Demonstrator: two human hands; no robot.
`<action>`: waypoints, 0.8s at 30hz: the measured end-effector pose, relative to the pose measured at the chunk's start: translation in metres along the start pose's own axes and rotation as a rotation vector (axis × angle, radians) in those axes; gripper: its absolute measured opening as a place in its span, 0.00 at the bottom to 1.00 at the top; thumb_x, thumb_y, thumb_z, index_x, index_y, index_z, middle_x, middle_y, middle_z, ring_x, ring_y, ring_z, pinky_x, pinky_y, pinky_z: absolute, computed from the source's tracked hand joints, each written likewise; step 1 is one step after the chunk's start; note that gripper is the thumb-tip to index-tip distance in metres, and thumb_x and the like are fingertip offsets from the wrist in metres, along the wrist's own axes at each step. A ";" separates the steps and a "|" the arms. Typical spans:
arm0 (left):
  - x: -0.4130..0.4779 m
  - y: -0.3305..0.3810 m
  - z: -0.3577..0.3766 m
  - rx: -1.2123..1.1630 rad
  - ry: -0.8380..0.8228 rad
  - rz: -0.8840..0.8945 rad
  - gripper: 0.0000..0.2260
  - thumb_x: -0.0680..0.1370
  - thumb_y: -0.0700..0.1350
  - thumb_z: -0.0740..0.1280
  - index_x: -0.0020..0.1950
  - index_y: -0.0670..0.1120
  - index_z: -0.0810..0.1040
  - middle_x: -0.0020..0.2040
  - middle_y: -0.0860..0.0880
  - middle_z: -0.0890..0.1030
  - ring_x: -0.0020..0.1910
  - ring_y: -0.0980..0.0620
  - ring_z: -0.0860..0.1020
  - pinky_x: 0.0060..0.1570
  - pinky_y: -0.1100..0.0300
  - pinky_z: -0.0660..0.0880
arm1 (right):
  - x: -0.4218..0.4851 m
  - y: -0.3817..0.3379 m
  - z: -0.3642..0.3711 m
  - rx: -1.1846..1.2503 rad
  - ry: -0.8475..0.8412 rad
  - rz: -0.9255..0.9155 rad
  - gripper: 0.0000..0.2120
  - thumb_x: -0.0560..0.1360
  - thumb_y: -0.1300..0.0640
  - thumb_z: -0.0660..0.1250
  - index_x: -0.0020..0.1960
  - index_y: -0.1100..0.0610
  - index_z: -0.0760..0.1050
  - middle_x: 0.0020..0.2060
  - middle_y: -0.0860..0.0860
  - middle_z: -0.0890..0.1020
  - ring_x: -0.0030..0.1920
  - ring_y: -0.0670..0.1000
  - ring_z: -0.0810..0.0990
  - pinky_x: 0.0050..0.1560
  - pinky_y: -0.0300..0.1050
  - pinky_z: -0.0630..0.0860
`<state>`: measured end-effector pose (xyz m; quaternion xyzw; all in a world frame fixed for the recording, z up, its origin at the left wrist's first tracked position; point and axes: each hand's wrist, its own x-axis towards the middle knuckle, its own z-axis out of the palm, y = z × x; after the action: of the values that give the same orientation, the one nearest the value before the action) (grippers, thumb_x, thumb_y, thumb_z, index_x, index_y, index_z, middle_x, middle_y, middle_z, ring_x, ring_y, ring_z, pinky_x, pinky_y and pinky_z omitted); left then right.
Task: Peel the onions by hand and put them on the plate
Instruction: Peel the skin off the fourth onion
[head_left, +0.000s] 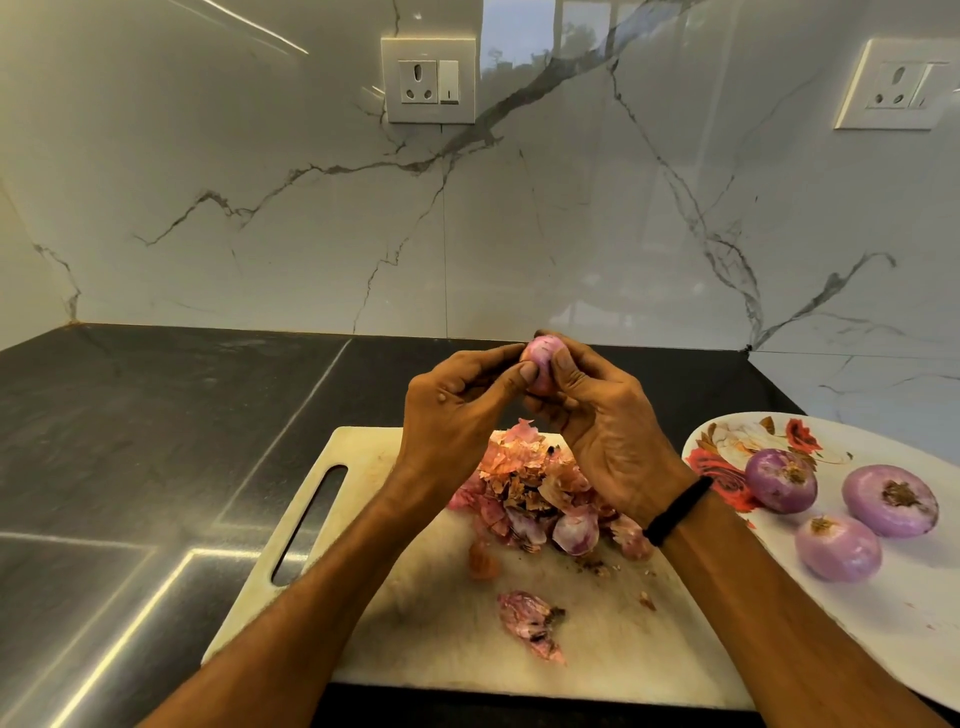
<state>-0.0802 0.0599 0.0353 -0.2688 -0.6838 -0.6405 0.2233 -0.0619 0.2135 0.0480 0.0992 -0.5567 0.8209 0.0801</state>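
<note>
Firstly, both hands were found raised above the far edge of the cutting board (426, 623), meeting around one small onion (543, 358). The left hand (457, 410) pinched the onion between thumb and fingertips from its left side. The right hand (608, 431) gripped it from the right, thumb pressed on the near face and fingers curled behind. The onion showed pale purple on top; whether skin remained on its underside could not be told. A black band (678, 509) sat on the right wrist.

On the cutting board, beneath the hands, lay a heap of skins (535, 488), pink and brown, with one loose skin (530, 621) apart from it, nearer the board's front edge. Just beside the cutting board, on its right, stood a flowered plate (883, 623) carrying three peeled onions (781, 480). The cutting board lay on a dark surface (156, 441). Behind the board rose a marbled wall (260, 208) with a socket (428, 80).
</note>
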 end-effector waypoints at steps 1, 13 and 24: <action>0.000 0.000 -0.001 -0.013 0.001 -0.006 0.15 0.77 0.40 0.72 0.63 0.41 0.81 0.57 0.46 0.84 0.57 0.52 0.83 0.57 0.57 0.80 | 0.001 0.000 -0.001 -0.002 0.008 -0.005 0.22 0.76 0.52 0.66 0.66 0.61 0.75 0.56 0.61 0.82 0.53 0.59 0.82 0.55 0.54 0.80; 0.001 -0.001 -0.003 0.039 0.043 -0.041 0.11 0.78 0.40 0.70 0.60 0.39 0.81 0.51 0.46 0.85 0.48 0.53 0.84 0.50 0.61 0.81 | 0.002 0.001 0.003 0.045 0.019 0.000 0.25 0.71 0.53 0.68 0.65 0.64 0.74 0.56 0.60 0.83 0.56 0.60 0.83 0.56 0.50 0.81; 0.002 -0.004 -0.007 0.143 0.176 -0.110 0.01 0.79 0.42 0.70 0.50 0.47 0.80 0.42 0.51 0.81 0.39 0.59 0.79 0.43 0.66 0.78 | 0.001 -0.001 0.002 0.133 0.055 0.040 0.23 0.72 0.55 0.67 0.64 0.65 0.73 0.53 0.61 0.83 0.53 0.60 0.83 0.53 0.50 0.82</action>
<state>-0.0848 0.0530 0.0338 -0.1571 -0.7192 -0.6225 0.2656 -0.0620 0.2125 0.0499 0.0706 -0.5005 0.8598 0.0724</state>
